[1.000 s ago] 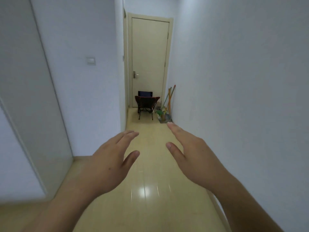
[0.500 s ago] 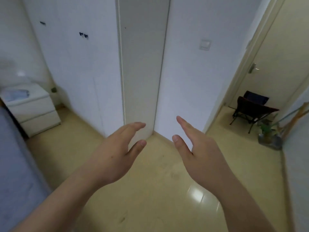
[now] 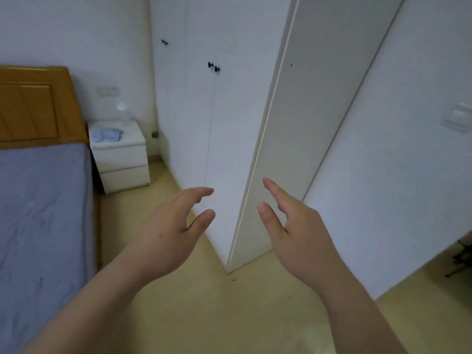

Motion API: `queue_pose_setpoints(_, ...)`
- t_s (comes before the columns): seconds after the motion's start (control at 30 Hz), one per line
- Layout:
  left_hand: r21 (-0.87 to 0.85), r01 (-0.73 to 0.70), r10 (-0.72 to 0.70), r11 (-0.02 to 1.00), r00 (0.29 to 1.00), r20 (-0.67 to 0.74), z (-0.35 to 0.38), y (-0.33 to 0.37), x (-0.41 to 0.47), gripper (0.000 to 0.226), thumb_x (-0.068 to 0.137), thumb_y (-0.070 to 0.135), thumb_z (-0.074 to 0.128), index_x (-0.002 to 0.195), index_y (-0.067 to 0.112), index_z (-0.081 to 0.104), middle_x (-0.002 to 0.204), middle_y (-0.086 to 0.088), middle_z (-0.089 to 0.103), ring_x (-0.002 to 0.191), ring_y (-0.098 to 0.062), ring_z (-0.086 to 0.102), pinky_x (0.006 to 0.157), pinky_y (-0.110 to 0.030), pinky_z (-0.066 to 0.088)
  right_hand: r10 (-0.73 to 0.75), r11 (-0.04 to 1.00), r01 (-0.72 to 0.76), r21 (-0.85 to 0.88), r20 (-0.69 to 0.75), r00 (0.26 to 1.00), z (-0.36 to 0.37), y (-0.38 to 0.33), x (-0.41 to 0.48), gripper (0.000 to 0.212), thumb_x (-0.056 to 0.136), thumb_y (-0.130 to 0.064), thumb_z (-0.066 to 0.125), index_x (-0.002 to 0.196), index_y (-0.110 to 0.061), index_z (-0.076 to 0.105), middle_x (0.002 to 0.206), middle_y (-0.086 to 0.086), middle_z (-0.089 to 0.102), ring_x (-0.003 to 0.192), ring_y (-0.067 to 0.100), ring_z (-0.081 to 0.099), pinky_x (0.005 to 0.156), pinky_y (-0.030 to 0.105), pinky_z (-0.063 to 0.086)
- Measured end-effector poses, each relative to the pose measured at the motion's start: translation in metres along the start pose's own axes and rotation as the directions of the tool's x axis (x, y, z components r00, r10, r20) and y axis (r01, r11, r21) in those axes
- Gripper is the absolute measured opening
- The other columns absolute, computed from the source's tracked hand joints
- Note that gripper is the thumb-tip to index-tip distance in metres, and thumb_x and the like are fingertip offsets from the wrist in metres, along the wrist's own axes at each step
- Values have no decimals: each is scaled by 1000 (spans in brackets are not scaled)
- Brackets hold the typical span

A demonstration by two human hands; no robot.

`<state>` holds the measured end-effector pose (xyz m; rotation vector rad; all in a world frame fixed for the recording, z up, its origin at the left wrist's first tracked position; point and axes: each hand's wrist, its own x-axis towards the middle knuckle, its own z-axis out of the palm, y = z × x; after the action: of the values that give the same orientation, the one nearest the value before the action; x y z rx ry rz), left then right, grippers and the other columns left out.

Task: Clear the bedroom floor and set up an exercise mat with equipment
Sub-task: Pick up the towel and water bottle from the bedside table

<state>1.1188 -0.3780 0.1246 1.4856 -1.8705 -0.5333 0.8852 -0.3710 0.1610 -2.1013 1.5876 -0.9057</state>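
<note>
Both of my hands are raised in front of me over the beige tiled floor (image 3: 229, 315), palms turned toward each other and holding nothing. My left hand (image 3: 173, 231) has relaxed, slightly bent fingers. My right hand (image 3: 293, 226) has its fingers stretched forward. Neither touches the white wardrobe (image 3: 212, 123) behind them. No mat or exercise equipment is in view.
A bed with a blue-grey cover (image 3: 40, 226) and orange wooden headboard (image 3: 33, 106) fills the left. A white nightstand (image 3: 120, 159) with a blue cloth (image 3: 107, 134) stands beside it. A folding chair's legs (image 3: 462, 259) show at the right edge.
The view has swung left from the hallway with the door and chair into the bedroom; the bed and nightstand have come into sight. My hands stay raised and empty.
</note>
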Motion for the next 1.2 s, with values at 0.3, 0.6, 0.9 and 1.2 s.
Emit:
queue_pose_setpoints(0.3, -20, 135, -136, 991, 971, -194, -1, -54, 147, 52, 92, 60, 45, 143, 48, 43, 136, 20, 54, 119, -6, 55, 95, -31, 49, -143, 980, 129, 152, 87, 986, 45, 41, 195, 52, 104, -49, 41, 155, -43, 30, 153, -28, 39, 135, -8, 38, 112, 16, 31)
queue_pose_setpoints(0.6, -28, 345, -332, 938, 874, -355, -45, -126, 254, 45, 96, 52, 45, 140, 43, 47, 129, 29, 51, 110, 15, 49, 81, -6, 37, -334, 929, 261, 263, 288, 897, 132, 26, 383, 53, 104, -50, 41, 155, -40, 33, 152, -23, 44, 132, -5, 42, 92, -4, 27)
queue_pose_setpoints(0.9, -47, 421, -401, 906, 815, -418, -127, -286, 353, 44, 96, 50, 49, 139, 41, 50, 130, 21, 56, 118, 3, 54, 89, -17, 43, -395, 902, 303, 307, 307, 866, 271, -33, 561, 52, 103, -47, 46, 154, -41, 35, 141, -27, 50, 130, 0, 49, 106, 18, 38)
queue_pose_setpoints(1.2, 19, 426, -394, 904, 852, -346, -223, -423, 507, 42, 99, 42, 52, 141, 40, 46, 127, 24, 47, 109, 8, 46, 83, -9, 36, -323, 929, 231, 290, 328, 888, 382, -76, 731, 51, 104, -51, 43, 153, -46, 32, 150, -27, 43, 135, 0, 45, 107, 20, 38)
